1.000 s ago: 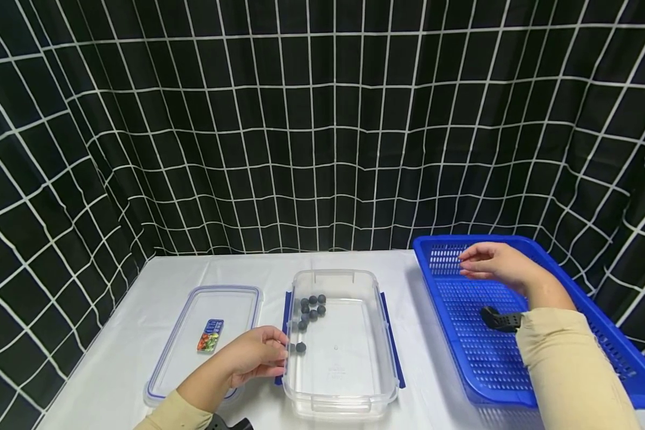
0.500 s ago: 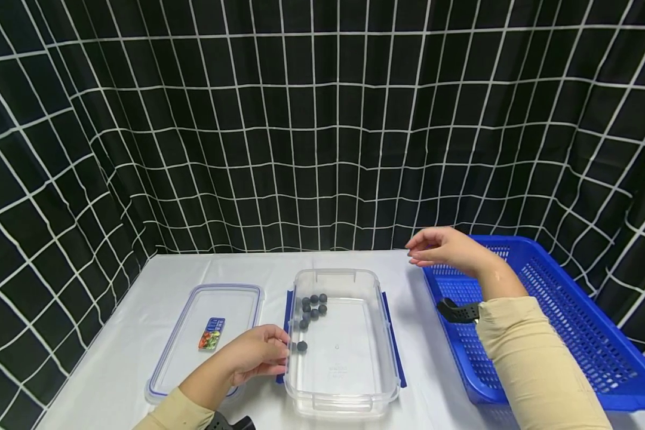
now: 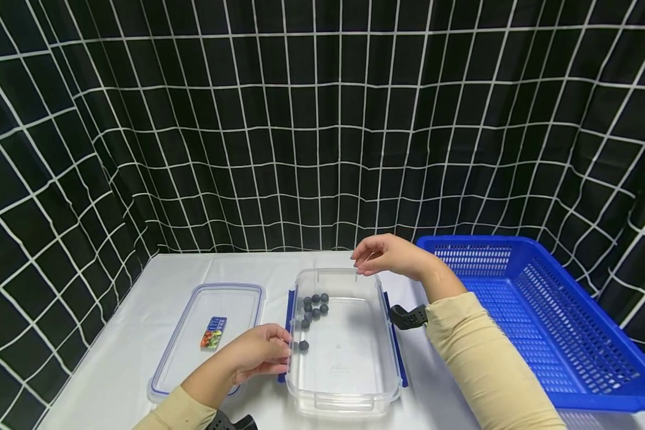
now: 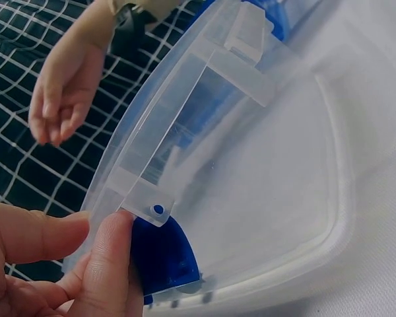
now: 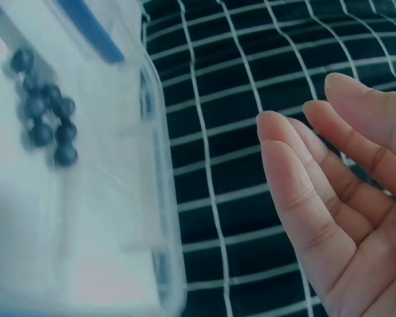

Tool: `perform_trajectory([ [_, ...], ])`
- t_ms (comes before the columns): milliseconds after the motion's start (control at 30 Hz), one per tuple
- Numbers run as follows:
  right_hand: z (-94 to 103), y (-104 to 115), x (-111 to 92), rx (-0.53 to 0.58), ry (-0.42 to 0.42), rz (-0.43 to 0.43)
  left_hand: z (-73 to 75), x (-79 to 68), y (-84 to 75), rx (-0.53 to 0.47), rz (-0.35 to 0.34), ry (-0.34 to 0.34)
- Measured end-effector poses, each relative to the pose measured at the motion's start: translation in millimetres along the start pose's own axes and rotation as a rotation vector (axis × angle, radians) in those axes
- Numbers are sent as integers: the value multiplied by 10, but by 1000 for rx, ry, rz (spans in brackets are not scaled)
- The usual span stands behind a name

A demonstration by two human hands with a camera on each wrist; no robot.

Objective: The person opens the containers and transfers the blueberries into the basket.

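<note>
A clear plastic food container [image 3: 349, 358] with blue side latches sits on the white table, without its lid. Several small dark round balls [image 3: 316, 313] lie along its left side; one lies apart nearer the front. My left hand [image 3: 263, 352] touches the container's left wall. In the left wrist view its index fingertip [image 4: 115, 228] meets the wall by a blue latch [image 4: 162, 254]. Over the container's far rim hovers my right hand [image 3: 389, 257], fingers loosely bent. The right wrist view shows nothing between its thumb [image 5: 366, 105] and fingers.
Left of the container lies its clear lid [image 3: 183, 352] with a blue seal and a small printed label [image 3: 213, 332]. A blue perforated basket [image 3: 537, 316] stands at the right. Behind the table hangs a black curtain [image 3: 322, 149] with a white grid.
My right hand has moved left from above the blue basket to the container's far rim. My left hand has stayed at the container's left wall. The balls remain in place.
</note>
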State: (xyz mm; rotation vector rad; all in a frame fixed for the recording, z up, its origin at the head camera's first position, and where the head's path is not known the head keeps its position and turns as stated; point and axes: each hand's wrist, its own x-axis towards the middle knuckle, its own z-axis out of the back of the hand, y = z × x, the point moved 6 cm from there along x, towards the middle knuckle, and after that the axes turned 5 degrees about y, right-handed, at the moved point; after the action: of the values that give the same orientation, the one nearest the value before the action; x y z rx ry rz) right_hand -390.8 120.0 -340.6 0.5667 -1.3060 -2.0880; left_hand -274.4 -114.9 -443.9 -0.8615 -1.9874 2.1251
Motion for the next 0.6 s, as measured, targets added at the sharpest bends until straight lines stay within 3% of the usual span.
perform_trajectory([
  [300,-420,27,289,36,61,34,14,-1,3,-2,9,-8],
  [600,-844,-85,497,33,140,-14,24,-2,7,0,0,-9],
])
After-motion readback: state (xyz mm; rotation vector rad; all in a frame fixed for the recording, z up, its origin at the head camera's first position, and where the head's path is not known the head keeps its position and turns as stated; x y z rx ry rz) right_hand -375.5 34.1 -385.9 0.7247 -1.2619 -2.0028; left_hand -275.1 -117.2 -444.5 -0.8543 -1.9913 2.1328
